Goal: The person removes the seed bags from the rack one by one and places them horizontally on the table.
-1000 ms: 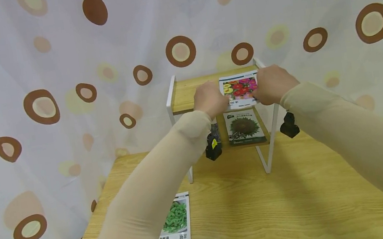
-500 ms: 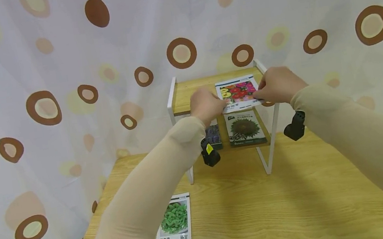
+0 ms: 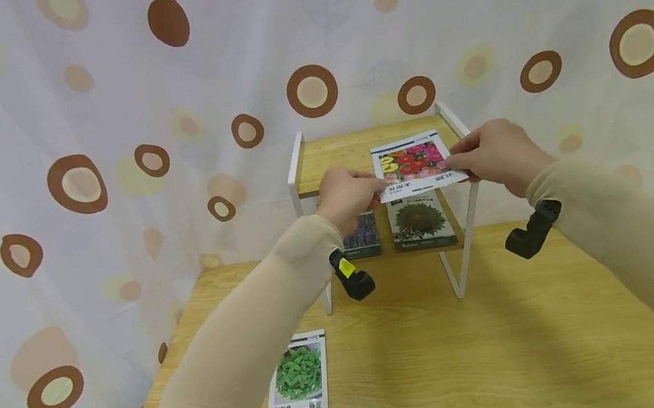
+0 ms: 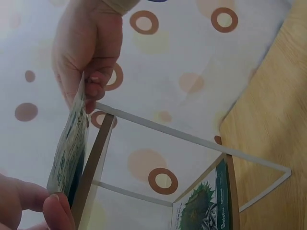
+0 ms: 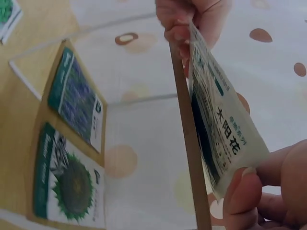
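A seed packet (image 3: 415, 162) with a photo of red, pink and yellow flowers lies over the right part of the rack's top shelf (image 3: 335, 154), its near edge jutting past the board. My left hand (image 3: 346, 198) pinches its near left corner. On the opposite corner, my right hand (image 3: 499, 155) pinches it between thumb and fingers. From the right wrist side, the packet's back (image 5: 225, 120) shows printed text, and its near end is tipped slightly off the wooden board (image 5: 189, 139).
On the lower shelf lie a sunflower seed packet (image 3: 420, 221) and a purple-flower packet (image 3: 363, 235). A green-leaf seed packet (image 3: 298, 379) rests on the wooden table (image 3: 426, 371), front left of the white-framed rack. Behind stands a dotted curtain (image 3: 171, 79).
The flower packet has come slightly toward me, its near edge lower and further out. Both hands have drawn back a little with it, the right one also moving right.
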`<action>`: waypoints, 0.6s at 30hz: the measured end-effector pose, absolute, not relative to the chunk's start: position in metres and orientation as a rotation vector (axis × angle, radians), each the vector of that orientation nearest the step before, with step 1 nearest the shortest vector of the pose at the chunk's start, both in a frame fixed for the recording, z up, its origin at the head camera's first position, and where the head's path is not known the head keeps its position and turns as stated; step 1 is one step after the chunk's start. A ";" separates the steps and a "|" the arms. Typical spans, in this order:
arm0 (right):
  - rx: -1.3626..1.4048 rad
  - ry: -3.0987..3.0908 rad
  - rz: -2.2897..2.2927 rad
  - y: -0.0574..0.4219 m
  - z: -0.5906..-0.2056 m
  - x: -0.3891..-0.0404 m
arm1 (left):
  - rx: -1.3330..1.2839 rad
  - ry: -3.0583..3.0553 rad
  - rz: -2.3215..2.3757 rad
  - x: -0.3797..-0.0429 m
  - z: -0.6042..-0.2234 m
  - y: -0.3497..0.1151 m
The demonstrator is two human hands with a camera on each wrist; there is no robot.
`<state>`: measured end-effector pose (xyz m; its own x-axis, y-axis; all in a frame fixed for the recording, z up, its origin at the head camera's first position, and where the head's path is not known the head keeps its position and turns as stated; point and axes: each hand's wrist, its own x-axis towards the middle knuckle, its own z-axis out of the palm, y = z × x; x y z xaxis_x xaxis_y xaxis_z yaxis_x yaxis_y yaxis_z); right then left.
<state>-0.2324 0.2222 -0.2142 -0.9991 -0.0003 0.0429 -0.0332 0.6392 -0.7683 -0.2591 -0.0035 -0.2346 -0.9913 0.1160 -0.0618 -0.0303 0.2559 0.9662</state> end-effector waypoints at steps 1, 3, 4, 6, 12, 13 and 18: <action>0.029 -2.796 1.371 0.222 -0.216 -0.231 | 0.080 2.360 1.859 -0.258 -0.236 -0.005; 0.036 -2.769 1.471 0.222 -0.219 -0.228 | 0.068 2.314 1.870 -0.256 -0.238 -0.008; 0.044 -2.752 1.516 0.221 -0.220 -0.227 | 0.065 2.299 1.873 -0.255 -0.239 -0.010; 0.054 -2.728 1.586 0.221 -0.223 -0.224 | 0.072 2.278 1.887 -0.253 -0.242 -0.013; 0.089 -2.691 1.697 0.221 -0.230 -0.217 | 0.101 2.225 1.974 -0.246 -0.249 -0.018; 0.097 -2.689 1.711 0.221 -0.231 -0.216 | 0.108 2.212 1.994 -0.246 -0.250 -0.018; 0.131 -2.688 1.743 0.219 -0.234 -0.209 | 0.121 2.154 2.065 -0.242 -0.256 -0.021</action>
